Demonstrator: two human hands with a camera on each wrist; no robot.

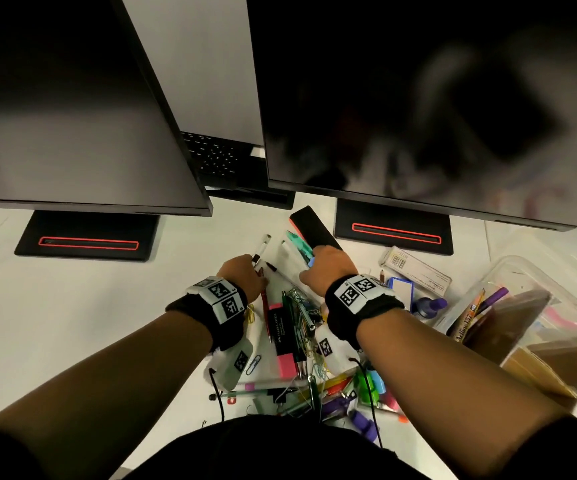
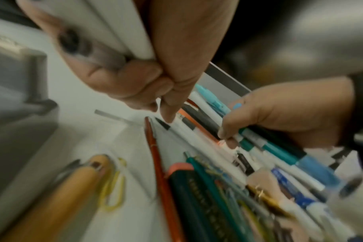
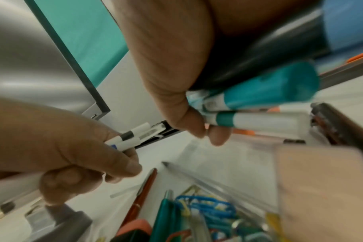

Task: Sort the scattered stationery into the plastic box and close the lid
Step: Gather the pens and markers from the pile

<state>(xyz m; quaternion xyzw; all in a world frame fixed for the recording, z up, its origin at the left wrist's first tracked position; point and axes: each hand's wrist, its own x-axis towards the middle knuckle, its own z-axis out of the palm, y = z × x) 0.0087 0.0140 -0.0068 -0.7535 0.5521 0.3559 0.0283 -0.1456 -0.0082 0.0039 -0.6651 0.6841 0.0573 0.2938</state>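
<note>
My left hand [image 1: 242,275] grips two white pens [image 1: 261,251] with black bands; in the left wrist view these white pens [image 2: 118,32] lie across its curled fingers. My right hand [image 1: 328,268] holds a bundle of teal and white pens [image 1: 299,244], and the right wrist view shows the bundle [image 3: 259,99] pinched between thumb and fingers [image 3: 197,124]. Both hands hover over scattered stationery [image 1: 294,327]: a red pen, a pink highlighter, green pens, paper clips. The clear plastic box [image 1: 509,271] stands open at the right, holding markers and brown cards.
Two dark monitors [image 1: 72,116] on black stands [image 1: 86,237] fill the back of the white desk. A black and red case [image 1: 315,226] lies behind my right hand. A small clear case with a barcode [image 1: 415,271] sits beside the box. More pens and clips lie near my body.
</note>
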